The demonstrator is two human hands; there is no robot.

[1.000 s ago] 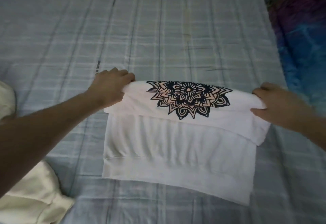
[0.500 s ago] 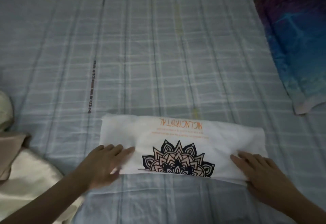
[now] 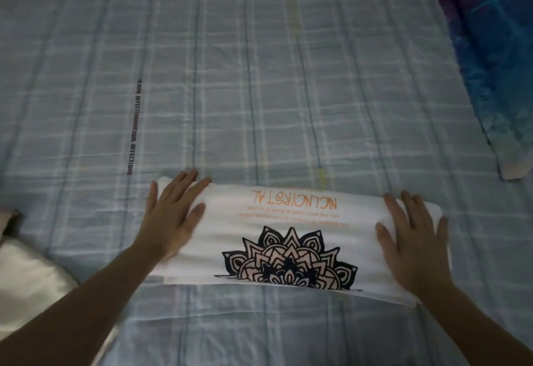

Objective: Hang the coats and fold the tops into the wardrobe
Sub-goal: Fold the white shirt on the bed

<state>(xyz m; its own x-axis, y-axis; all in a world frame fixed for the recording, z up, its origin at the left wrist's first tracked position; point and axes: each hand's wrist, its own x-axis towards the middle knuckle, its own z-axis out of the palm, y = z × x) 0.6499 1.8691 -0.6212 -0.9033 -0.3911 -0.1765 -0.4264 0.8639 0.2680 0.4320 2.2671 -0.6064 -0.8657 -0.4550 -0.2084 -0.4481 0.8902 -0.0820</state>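
Lying flat on the bed (image 3: pixel 259 77), the white top (image 3: pixel 288 238) is folded into a long band w/ print side up.

Head view, only one supplied:
- Landmark: white top, near edge of bed, centre-low in view. Orange lettering reads upside down along its far half; black-and-pink mandala print (image 3: pixel 288 261) sits at its near edge, cut to a half-disc by the fold.
- Left hand (image 3: pixel 173 218): palm down on left end of top, fingers straight and spread, tips reaching top's far edge. Grip not closed; nothing held, only pressing. Slight blur.
- Right hand (image 3: pixel 412 238): palm down on right end of top, fingers straight and apart, thumb toward the print. Grip likewise flat and slack, pressing the cloth, holding nothing.
- Bed: pale blue plaid sheet w/ a dark text stripe beyond top's left end.
- Cream garment (image 3: pixel 26 285): left of top, well apart, at frame edge; type cannot be told.
- Blue-purple pillow (image 3: pixel 496 62): beyond top to the right, apart from it.
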